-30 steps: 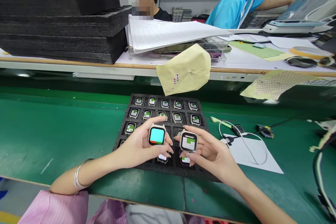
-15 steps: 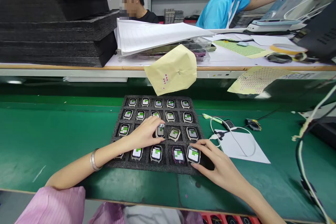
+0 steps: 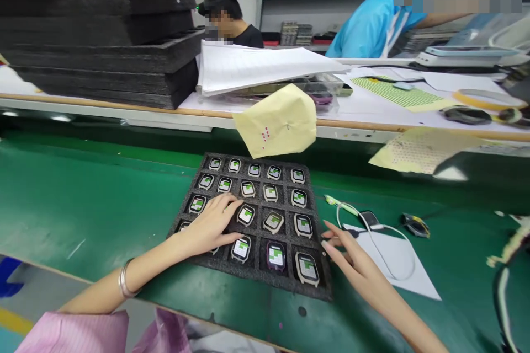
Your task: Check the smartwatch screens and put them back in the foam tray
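At lower centre of the frame, the left hand (image 3: 209, 226) lies flat and empty on the foam tray (image 3: 256, 271) of watches (image 3: 307, 267). Just right of it, the right hand (image 3: 351, 262) is open and empty at the tray's edge

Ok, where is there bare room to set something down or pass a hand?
Free: the green belt left of the foam tray, and the strip behind the tray under the yellow paper. Crowded: right of the tray, where the right hand, white sheet and cable sit; visible tray pockets hold smartwatches.
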Tool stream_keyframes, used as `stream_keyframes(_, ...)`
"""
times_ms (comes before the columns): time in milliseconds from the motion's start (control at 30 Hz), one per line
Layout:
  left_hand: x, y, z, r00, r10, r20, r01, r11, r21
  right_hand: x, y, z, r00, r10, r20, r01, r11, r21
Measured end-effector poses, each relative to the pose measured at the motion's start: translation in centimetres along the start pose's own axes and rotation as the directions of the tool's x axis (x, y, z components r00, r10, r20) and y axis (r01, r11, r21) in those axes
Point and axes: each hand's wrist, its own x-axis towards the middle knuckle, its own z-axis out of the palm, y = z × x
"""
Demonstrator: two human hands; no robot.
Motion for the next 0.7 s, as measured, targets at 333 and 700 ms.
stream_keyframes(333, -12.5, -0.2, 1.3, 0.765, -0.382, -0.518, 0.346, 0.923, -0.170, 10.3, 0.4, 3.8, 0.995, 0.058, -0.084, -0.064, 0.996, -0.063)
stream_keyframes(700, -17.2, -0.3, 2.3, 0.764, -0.130, -0.632, -0.184, 0.895, -0.406, 13.4, -19.4, 25.2, 0.939, -0.135, 0.316, 0.071, 0.976, 0.205)
